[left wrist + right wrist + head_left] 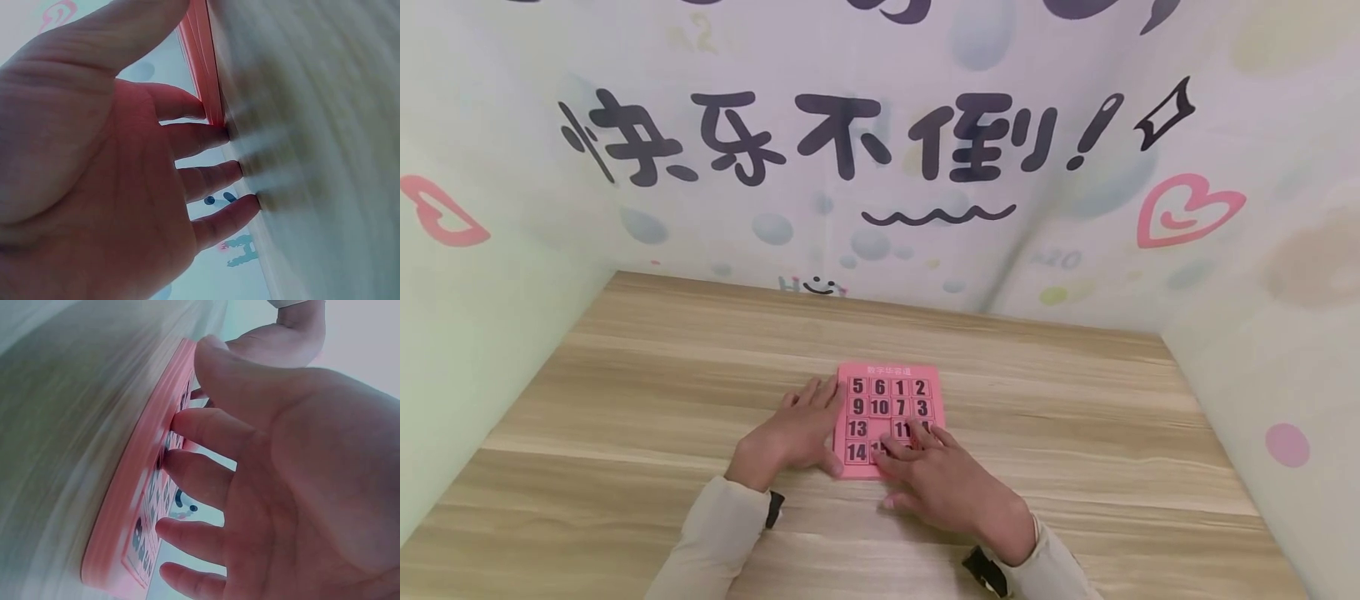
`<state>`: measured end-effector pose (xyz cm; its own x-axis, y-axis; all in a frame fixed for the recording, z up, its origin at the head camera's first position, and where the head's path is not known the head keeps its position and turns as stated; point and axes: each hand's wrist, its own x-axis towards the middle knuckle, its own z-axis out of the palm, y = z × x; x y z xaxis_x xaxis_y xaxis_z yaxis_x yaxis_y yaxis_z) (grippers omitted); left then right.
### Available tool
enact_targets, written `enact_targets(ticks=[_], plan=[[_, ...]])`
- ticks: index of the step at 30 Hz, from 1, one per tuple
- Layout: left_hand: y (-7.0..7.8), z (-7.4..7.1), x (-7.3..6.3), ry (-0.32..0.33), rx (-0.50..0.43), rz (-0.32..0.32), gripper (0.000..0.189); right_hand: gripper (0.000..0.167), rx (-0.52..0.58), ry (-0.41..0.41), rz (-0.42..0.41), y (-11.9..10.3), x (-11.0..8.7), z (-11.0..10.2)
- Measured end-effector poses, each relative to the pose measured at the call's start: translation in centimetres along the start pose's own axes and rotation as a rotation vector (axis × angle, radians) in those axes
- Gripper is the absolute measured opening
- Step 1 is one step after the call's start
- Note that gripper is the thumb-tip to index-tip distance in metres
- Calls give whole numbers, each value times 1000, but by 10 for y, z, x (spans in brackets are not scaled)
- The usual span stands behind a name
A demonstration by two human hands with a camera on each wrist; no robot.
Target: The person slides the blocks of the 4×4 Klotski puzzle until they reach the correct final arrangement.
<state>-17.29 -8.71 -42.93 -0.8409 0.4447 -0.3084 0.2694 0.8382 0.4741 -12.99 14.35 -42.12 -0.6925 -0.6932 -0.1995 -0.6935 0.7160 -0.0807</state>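
Note:
A pink sliding number puzzle [891, 477] lies flat on the wooden table in the head view. Its top row reads 5, 6, 1, 2, and a gap without a tile shows in the third row, right of 13. My left hand [797, 432] rests along the puzzle's left edge, thumb near the lower corner; the left wrist view shows its fingers extended, tips down at the table and frame. Over the lower right part lies my right hand [951, 483], its fingertips touching the number tiles [140, 540] and covering several of them.
The wood-grain table [647, 400] reaches a printed backdrop [820, 242] with large dark characters behind the puzzle. Pale side walls stand at left [482, 333] and right [1262, 358]. Both forearms wear light sleeves [711, 533] with dark straps near the wrists.

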Motion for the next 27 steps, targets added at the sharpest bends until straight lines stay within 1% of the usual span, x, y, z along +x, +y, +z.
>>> enact_targets(ticks=[10, 20, 27], plan=[[0, 0, 0, -8, -4, 2, 109, 56, -20, 17, -16, 0, -3, 0], [-2, 1, 2, -24, -17, -2, 110, 57, -6, -10, -8, -1, -4, -1], [-4, 1, 3, -28, -2, -1, 111, 57, -16, -28, -16, -1, -7, -5]])
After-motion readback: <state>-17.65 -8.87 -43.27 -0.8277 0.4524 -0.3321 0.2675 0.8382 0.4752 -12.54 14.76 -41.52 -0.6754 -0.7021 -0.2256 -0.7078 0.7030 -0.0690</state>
